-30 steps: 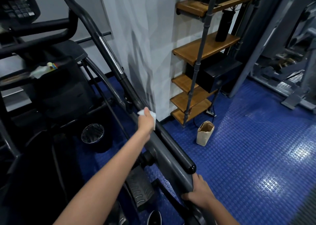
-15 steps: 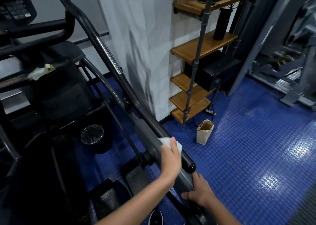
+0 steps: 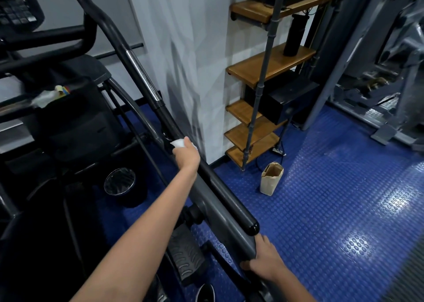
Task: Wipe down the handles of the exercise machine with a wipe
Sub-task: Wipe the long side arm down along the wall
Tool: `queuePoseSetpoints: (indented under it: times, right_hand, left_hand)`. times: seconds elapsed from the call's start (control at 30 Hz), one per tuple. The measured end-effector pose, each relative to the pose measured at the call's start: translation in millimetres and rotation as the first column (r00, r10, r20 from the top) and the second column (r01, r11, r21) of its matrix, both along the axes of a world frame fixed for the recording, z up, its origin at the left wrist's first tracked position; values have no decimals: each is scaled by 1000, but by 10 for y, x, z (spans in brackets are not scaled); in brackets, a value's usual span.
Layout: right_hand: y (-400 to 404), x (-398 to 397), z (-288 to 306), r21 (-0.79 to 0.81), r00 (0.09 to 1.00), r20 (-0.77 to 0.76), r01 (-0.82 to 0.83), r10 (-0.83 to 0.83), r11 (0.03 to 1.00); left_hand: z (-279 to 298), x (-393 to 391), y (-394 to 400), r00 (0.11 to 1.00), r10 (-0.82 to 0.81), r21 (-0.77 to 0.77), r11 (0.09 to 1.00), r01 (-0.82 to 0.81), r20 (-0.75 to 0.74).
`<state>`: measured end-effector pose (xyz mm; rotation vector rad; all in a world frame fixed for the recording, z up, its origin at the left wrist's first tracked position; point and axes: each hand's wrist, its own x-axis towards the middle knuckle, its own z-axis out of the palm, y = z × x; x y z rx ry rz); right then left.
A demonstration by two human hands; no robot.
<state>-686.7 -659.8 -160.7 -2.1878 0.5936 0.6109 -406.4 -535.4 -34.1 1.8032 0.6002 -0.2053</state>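
A long black handle point(image 3: 220, 187) of the exercise machine runs diagonally from upper left to its rounded end at lower centre. My left hand point(image 3: 187, 156) is closed around this handle about halfway up, pressing a small white wipe point(image 3: 178, 143) against it. My right hand point(image 3: 266, 259) grips the grey frame bar point(image 3: 231, 230) just below the handle's rounded end. A chrome section point(image 3: 143, 74) shows higher up the same handle.
The machine's console point(image 3: 16, 10) and dark body fill the left. A black bin point(image 3: 124, 184) stands on the blue studded floor. A brown paper bag point(image 3: 270, 181) sits near wooden shelves point(image 3: 263, 70) by a white pillar. Another grey machine point(image 3: 390, 83) stands at right.
My left hand slid with the wipe down the handle toward its end, then back up to the middle. My right hand stayed on the grey bar.
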Motion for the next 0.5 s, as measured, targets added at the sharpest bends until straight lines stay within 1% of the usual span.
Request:
queuePoseSetpoints:
  times: [0.07, 0.13, 0.23, 0.3, 0.37, 0.43, 0.5]
  right_hand:
    - [7, 5, -5, -21, 1000, 2, -9, 9, 1000]
    - [6, 8, -8, -27, 1000, -2, -15, 15, 1000]
    - [-7, 10, -32, -29, 1000, -7, -14, 14, 999]
    - [-7, 16, -40, -27, 1000, -14, -10, 10, 1000]
    - [-7, 20, -37, -22, 1000, -22, -7, 7, 1000]
    - [-6, 11, -31, -25, 1000, -14, -5, 5, 1000]
    - [-7, 1, -29, -32, 1000, 1, -11, 11, 999]
  left_hand:
    - [40, -259, -81, 1000, -4, 27, 1000, 3, 10]
    - [59, -679, -154, 998, -52, 16, 999, 51, 31]
    - [57, -1424, -241, 975, -206, -1, 978, 206, 80]
    - [11, -1755, -264, 948, -302, -6, 953, 304, 97]
    - [-42, -1844, -287, 934, -340, 26, 940, 339, 115]
    - [-55, -1705, -302, 940, -303, 119, 950, 287, 154]
    - [-21, -1438, -291, 952, -261, 181, 956, 232, 160]
